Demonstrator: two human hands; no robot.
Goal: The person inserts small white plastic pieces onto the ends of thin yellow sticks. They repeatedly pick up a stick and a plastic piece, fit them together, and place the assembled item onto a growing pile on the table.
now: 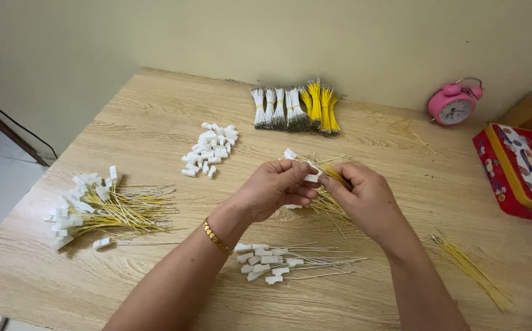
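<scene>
Forearms, two, bare, entering from the lower edge; a gold link bracelet (217, 238) circles the left wrist.

Left hand (272, 191): fingers curled shut around a small white rectangular plastic connector housing (312, 178), pinched at the fingertips, above the middle of the table.

Right hand (364, 199): closed on a sheaf of thin yellow insulated wires (330, 205), one end brought up against the housing; the rest fans down between the palms.

Small lot of white-wire leads with white plastic housings fitted (272, 263): lying just below the hands, flat and loosely parallel.

Larger heap of yellow leads with white housings (103, 208): far left, tangled, near the table's edge.

Loose pile of empty white housings (211, 149): blocky, smooth, matte.

Banded bundles of white and yellow wires with bare metal tips (295, 109): by the back wall, stiff and bristly.

Loose spray of yellow wires (471, 270): at right, near the front edge.

Pale wood-grain laminate table (155, 116); pink round twin-bell alarm clock (454, 103); red rectangular printed tin (519, 170).

Hazards, as judged:
- Fine wire may buckle or miss its slot if pushed off-axis (the tips look slender and easily bent).
- Unused strands in the right hand could slip out and scatter.
- Left heap sits close enough to the edge that a brushing forearm might sweep pieces off.
- Tangled leads may snag one another when lifted.
</scene>
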